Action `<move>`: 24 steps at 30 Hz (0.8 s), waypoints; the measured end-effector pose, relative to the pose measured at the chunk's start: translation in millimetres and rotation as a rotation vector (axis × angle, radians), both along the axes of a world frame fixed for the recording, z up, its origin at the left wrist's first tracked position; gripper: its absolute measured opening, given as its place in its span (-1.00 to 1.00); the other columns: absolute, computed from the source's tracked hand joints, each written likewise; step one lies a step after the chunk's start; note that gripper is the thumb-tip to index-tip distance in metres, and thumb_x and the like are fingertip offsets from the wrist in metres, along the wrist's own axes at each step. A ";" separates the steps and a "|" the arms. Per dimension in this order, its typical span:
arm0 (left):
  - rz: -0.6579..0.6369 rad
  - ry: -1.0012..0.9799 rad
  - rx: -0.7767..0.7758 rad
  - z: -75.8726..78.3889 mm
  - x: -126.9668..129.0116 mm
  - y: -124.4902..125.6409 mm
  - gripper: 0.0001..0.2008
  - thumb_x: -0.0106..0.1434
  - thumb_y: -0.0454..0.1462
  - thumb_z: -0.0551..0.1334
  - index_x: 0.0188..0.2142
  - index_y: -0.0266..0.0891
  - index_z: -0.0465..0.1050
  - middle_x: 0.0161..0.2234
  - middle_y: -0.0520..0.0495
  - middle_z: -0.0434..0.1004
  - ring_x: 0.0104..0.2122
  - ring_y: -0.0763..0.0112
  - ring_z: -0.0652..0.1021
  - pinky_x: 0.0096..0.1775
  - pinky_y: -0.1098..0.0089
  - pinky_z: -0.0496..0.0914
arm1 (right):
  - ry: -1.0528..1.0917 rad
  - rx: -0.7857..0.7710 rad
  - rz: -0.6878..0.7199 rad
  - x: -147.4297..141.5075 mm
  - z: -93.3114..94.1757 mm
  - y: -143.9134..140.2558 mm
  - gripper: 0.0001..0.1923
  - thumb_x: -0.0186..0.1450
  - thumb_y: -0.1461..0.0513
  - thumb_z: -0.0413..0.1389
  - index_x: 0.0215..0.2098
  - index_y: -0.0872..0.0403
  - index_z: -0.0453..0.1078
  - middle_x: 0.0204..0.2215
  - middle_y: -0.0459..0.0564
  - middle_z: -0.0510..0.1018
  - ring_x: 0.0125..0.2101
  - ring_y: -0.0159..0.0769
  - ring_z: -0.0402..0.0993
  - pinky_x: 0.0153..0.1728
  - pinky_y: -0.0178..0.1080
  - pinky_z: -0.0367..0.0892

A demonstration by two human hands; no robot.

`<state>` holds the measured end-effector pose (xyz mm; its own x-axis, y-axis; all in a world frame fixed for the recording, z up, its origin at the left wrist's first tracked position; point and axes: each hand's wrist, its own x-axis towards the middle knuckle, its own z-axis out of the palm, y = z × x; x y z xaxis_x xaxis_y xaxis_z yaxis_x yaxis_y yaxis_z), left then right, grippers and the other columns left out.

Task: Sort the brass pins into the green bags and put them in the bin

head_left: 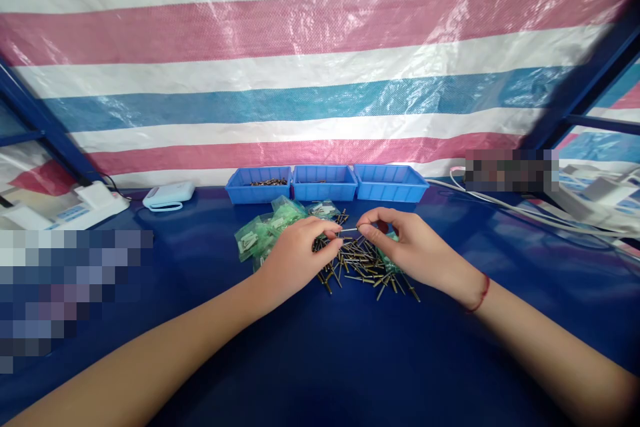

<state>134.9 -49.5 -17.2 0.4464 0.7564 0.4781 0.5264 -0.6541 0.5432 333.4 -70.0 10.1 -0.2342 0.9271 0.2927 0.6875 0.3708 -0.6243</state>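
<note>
A blind rivet (350, 229) with a thin silver pin is stretched between my two hands, just above the pile. My left hand (299, 247) has its fingers closed at the pin's left end. On the other side, the thumb and index finger of my right hand (404, 240) pinch the rivet's right end, partly hiding it. Beneath and between the hands lies a loose pile of rivets (367, 260), brass-coloured bodies with silver pins pointing every way. Green-tinted plastic bags (260, 232) with small pieces inside lie behind and beside my left hand.
Three blue bins stand along the back: the left bin (259, 196) contains rivets, the middle bin (325, 193) a few, the right bin (391, 193) shows none. A light-blue device (169, 195) and power strip (85, 208) sit left. White cables (520, 208) cross the right.
</note>
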 end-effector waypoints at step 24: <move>-0.012 -0.160 -0.014 4.3 4.4 -9.8 -0.91 0.26 -0.28 0.24 -0.24 -0.14 0.52 -0.42 0.06 0.50 -0.51 0.49 0.40 -0.43 0.43 0.31 | 0.201 -0.083 0.088 -4.3 2.2 -6.1 -0.75 0.34 0.09 0.00 -0.31 0.09 0.38 -0.40 -0.03 0.48 -0.44 -0.35 0.32 -0.43 -0.30 0.21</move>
<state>139.2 -59.3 -13.0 0.3744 0.7586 0.5333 0.4242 -0.6515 0.6289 329.0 -76.1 12.3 -0.2603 0.9284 0.2654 0.5136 0.3658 -0.7761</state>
